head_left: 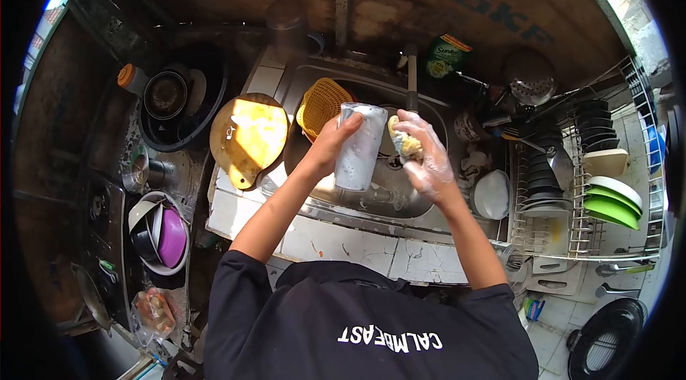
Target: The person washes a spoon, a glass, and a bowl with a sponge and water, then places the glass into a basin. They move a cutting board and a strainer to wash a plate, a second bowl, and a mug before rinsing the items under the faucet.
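Note:
My left hand (pixel 334 142) is closed round the upper left side of a tall clear tumbler (pixel 359 155), its thumb near the rim. White suds coat the tumbler, which is held nearly upright over the steel sink (pixel 411 207). Just to its right, my right hand (pixel 432 162), covered in foam, grips a yellowish sponge (pixel 406 142). A small gap shows between sponge and tumbler. Behind my left hand, a yellow plastic basket (pixel 323 105) sits in the sink's left part. The faucet (pixel 411 76) stands behind the sponge.
Left of the sink lies a round wooden cutting board (pixel 246 137). Farther left are a black basin (pixel 207 130) with pans and a bowl stack (pixel 171 233). A wire dish rack (pixel 572 230) with plates stands right; a white bowl (pixel 491 194) sits beside the sink. Behind is a green soap pouch (pixel 448 57).

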A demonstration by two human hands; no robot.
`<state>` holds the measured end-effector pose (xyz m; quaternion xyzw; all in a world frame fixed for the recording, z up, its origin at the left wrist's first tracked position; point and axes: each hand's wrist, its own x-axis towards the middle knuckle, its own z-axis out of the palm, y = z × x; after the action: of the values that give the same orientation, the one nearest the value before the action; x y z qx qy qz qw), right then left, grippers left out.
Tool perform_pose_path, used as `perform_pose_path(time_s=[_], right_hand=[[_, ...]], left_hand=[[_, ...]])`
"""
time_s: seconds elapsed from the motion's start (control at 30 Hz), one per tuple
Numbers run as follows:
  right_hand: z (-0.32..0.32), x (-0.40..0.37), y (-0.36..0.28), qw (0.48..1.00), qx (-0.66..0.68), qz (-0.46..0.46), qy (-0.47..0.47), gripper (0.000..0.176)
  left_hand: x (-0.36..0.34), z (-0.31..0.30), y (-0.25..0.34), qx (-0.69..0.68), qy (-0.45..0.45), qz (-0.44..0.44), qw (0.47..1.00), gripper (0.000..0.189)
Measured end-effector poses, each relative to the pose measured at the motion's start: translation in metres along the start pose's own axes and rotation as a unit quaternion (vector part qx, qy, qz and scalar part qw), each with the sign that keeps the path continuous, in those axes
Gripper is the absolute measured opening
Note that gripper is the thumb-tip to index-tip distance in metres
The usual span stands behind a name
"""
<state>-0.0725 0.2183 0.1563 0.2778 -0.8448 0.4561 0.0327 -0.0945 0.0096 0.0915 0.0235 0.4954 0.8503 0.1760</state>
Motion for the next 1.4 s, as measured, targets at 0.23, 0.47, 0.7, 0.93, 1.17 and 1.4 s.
perform_pose_path(time_s=[0.23, 0.47, 0.7, 0.93, 1.17, 1.4], right_hand=[[0.056, 0.032, 0.005, 0.979, 0.073, -0.027, 0.19, 0.025], [0.053, 0.022, 0.013, 0.988, 0.047, -0.098, 0.108, 0.029], [0.043, 0.02, 0.007, 0.987, 0.101, -0.086, 0.091, 0.028], [0.039, 0.006, -0.004, 0.985, 0.103, -0.136, 0.03, 0.017], [0.027, 0.03, -0.003, 0.958, 0.241, 0.021, 0.157, 0.027], [0.025, 0.033, 0.014, 0.969, 0.103, -0.037, 0.224, 0.037]], left_hand=[[0.001, 0.039, -0.005, -0.156, 0.038, 0.008, 0.987, 0.056], [0.006, 0.042, -0.002, -0.176, 0.022, -0.01, 0.984, 0.05], [0.018, 0.034, -0.006, -0.284, -0.058, 0.017, 0.957, 0.042], [0.021, 0.032, -0.02, -0.421, -0.202, 0.003, 0.884, 0.065], [0.024, 0.055, -0.008, -0.377, -0.069, 0.045, 0.922, 0.061], [0.027, 0.039, -0.003, -0.227, 0.044, -0.038, 0.972, 0.043]])
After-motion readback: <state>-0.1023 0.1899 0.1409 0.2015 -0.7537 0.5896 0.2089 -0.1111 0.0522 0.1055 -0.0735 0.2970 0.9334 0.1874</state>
